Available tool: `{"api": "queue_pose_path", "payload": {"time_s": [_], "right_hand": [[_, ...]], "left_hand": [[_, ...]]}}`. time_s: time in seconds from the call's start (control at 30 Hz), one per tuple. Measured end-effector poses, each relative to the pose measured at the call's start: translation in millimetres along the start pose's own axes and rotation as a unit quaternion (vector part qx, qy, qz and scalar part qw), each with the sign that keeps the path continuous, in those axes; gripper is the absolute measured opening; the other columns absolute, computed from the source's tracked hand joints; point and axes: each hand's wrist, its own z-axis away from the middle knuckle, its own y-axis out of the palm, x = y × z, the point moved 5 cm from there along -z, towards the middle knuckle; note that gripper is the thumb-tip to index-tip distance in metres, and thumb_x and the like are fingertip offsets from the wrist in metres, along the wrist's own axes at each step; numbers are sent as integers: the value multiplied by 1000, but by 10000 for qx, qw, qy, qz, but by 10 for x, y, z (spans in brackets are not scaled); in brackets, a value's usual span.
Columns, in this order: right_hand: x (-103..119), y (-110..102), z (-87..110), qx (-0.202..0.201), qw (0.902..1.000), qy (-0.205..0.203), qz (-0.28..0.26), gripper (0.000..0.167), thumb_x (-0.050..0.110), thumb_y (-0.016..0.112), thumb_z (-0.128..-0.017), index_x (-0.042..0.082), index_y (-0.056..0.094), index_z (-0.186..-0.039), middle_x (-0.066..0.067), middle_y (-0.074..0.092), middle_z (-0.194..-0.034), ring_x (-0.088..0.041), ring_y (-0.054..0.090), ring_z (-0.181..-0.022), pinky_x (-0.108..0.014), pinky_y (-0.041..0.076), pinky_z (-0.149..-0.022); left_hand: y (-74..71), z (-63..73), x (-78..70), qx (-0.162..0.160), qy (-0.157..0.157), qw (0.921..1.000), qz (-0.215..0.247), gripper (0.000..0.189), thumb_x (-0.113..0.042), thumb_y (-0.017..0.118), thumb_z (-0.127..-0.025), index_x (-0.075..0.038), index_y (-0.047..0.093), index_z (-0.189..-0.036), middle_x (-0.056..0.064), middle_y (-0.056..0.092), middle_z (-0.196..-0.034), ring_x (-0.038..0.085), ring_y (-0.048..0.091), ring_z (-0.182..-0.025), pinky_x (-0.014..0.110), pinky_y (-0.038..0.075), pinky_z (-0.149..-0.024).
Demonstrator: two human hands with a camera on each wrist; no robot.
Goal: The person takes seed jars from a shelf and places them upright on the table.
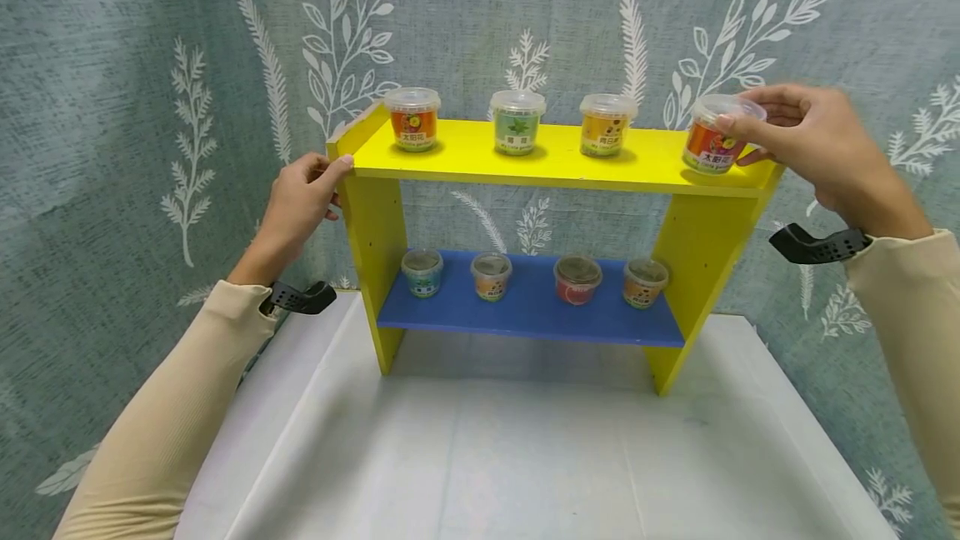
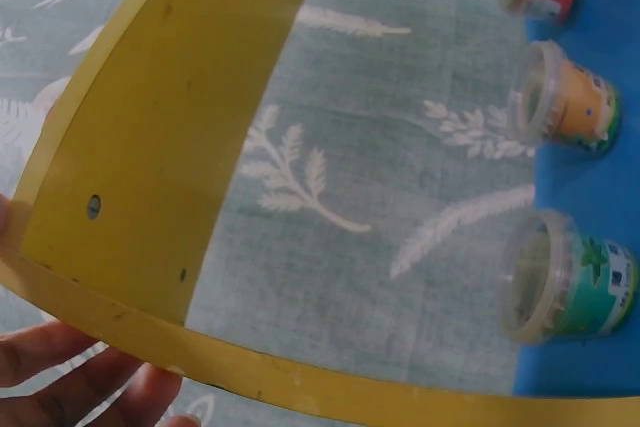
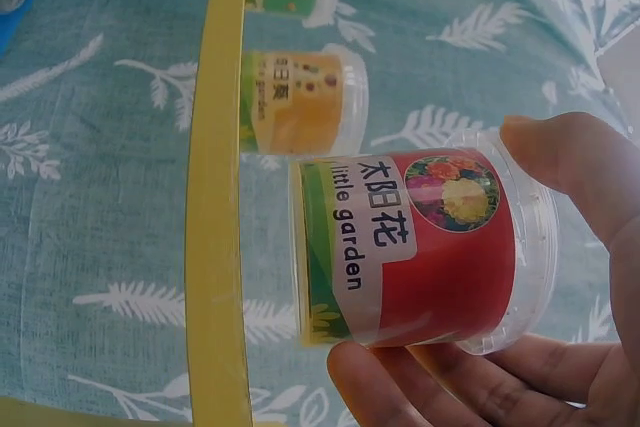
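Observation:
My right hand (image 1: 813, 136) grips a clear-lidded plastic cup (image 3: 450, 247) with a red "little garden" flower label, at the right end of the yellow top shelf (image 1: 465, 165). In the right wrist view the thumb is near the lid and the fingers wrap the far side. Whether the cup's base touches the shelf, I cannot tell. My left hand (image 1: 300, 198) holds the shelf's upper left corner, its thumb along the front edge. Three similar cups stand upright on top: a red-orange one (image 1: 414, 130), a green one (image 1: 516, 130) and a yellow-orange one (image 1: 603, 133).
On the blue lower shelf (image 1: 525, 319) stand several smaller-looking cups: a teal one (image 1: 423, 280), two orange ones and a red one (image 1: 576, 288). The yellow unit rests on a white tabletop (image 1: 525, 448). Behind hangs a leaf-patterned grey-green cloth (image 1: 465, 32).

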Motion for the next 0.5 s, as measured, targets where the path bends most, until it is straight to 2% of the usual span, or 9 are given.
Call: {"api": "queue_pose_path", "payload": {"time_s": [0.3, 0.5], "right_hand": [[18, 3, 222, -118, 9997, -123, 164, 58, 26, 77, -95, 7, 54, -144, 11, 67, -111, -8, 64, -96, -12, 54, -74], [-22, -5, 360, -135, 9992, -147, 336, 59, 25, 76, -96, 6, 52, -147, 11, 65, -112, -10, 63, -95, -8, 50, -77]], "left_hand": [[3, 8, -3, -27, -81, 10000, 50, 62, -63, 51, -100, -6, 58, -123, 9, 58, -110, 22, 57, -90, 22, 54, -66], [5, 7, -11, -9, -50, 10000, 50, 60, -62, 51, -101, -7, 58, -123, 9, 58, -111, 21, 56, -91, 20, 53, -64]]}}
